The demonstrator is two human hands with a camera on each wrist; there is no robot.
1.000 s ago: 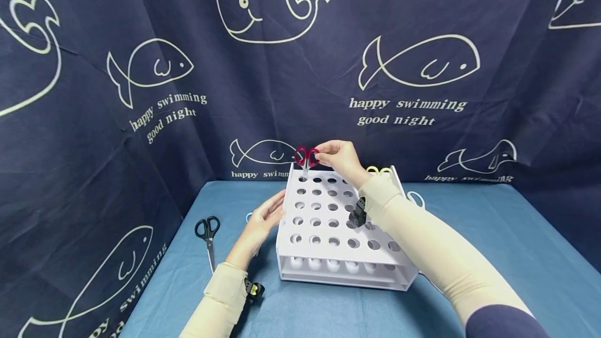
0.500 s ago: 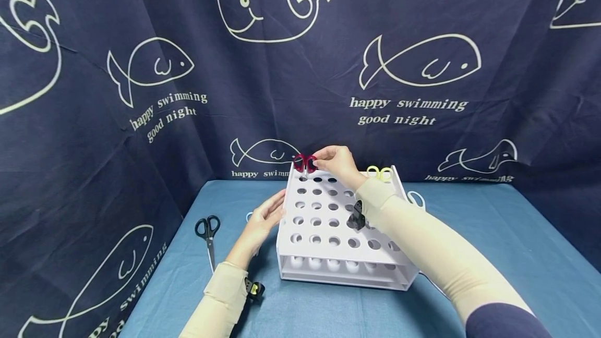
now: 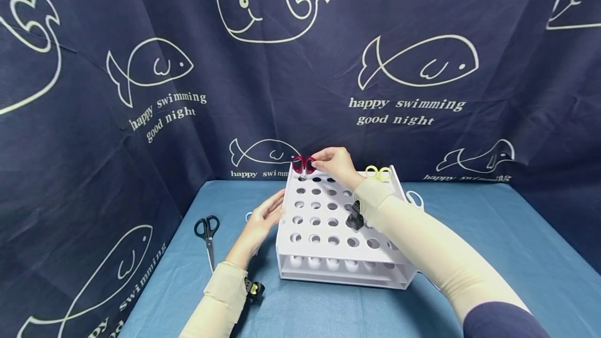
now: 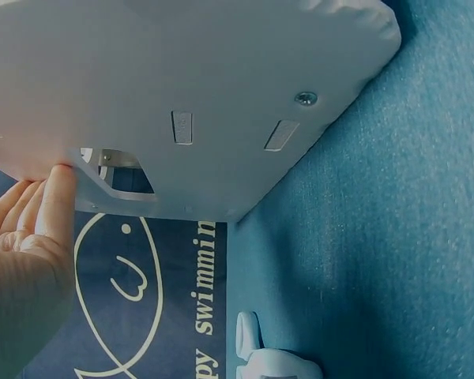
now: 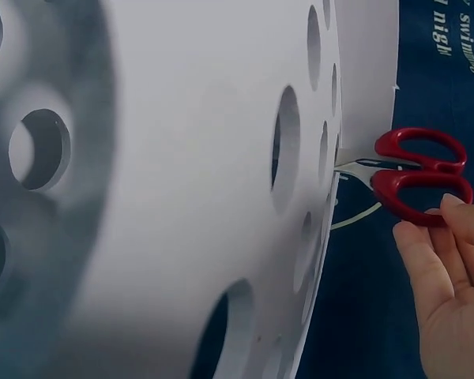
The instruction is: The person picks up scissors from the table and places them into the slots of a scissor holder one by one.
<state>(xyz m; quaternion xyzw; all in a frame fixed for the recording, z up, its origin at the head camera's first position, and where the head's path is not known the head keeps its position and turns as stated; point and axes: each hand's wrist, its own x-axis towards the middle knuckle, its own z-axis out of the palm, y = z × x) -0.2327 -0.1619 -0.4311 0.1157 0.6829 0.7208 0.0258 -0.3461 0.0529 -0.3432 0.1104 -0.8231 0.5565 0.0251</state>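
Note:
A white rack (image 3: 324,249) with rows of round holes stands on the blue cloth. At its back left corner, red-handled scissors (image 3: 310,165) point blades down into a hole. My right hand (image 3: 340,165) pinches one red handle loop between thumb and fingers; the right wrist view shows this grip on the scissors (image 5: 423,170), blades at the rack's surface. My left hand (image 3: 263,220) rests with fairly straight fingers against the rack's left side. In the left wrist view its fingertips touch the side panel (image 4: 221,71) beside a cutout.
Yellow-handled scissors (image 3: 378,173) stand in the rack's back right corner. Black-handled scissors (image 3: 207,228) lie on the cloth at left. A light-coloured loop (image 3: 415,200) shows right of the rack, and a pale blue one (image 3: 248,216) behind my left hand. A dark printed curtain (image 3: 300,93) hangs behind.
The red scissors have gone down into the back left hole, my right hand lowering with them. The yellow handles show more fully. My left hand stays in place.

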